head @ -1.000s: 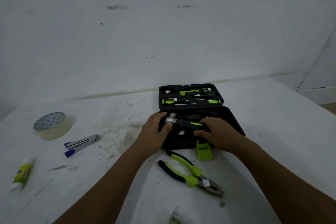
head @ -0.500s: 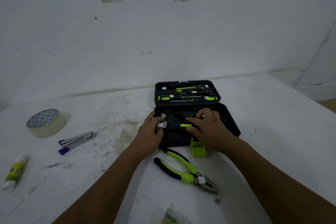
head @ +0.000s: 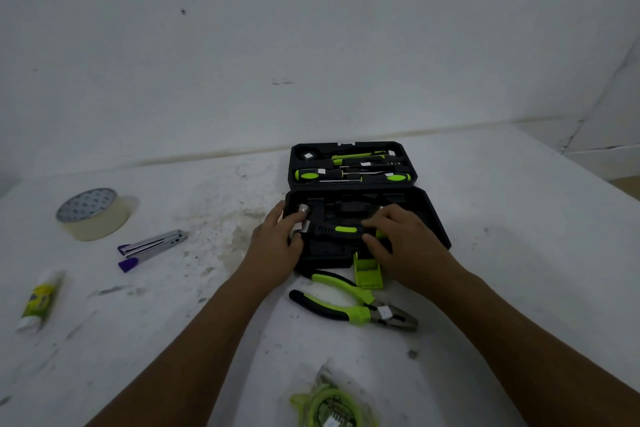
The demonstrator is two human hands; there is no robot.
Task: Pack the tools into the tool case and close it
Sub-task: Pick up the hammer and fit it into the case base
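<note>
The black tool case lies open on the white table, its lid back and holding green-and-black screwdrivers. A hammer with a black and green handle lies across the near half of the case. My left hand grips its metal head at the left. My right hand presses on the handle's right end. Green-and-black pliers lie on the table in front of the case, between my forearms. The case's green latch hangs open at the front edge.
On the left of the table lie a tape roll, a purple-tipped stapler and a glue tube. A clear bag with a green cable sits at the near edge. A white wall rises behind the table.
Both hands lowered the hammer from above the case into its near half. My right hand's fingers now lie flatter on the handle. The view shifted slightly.
</note>
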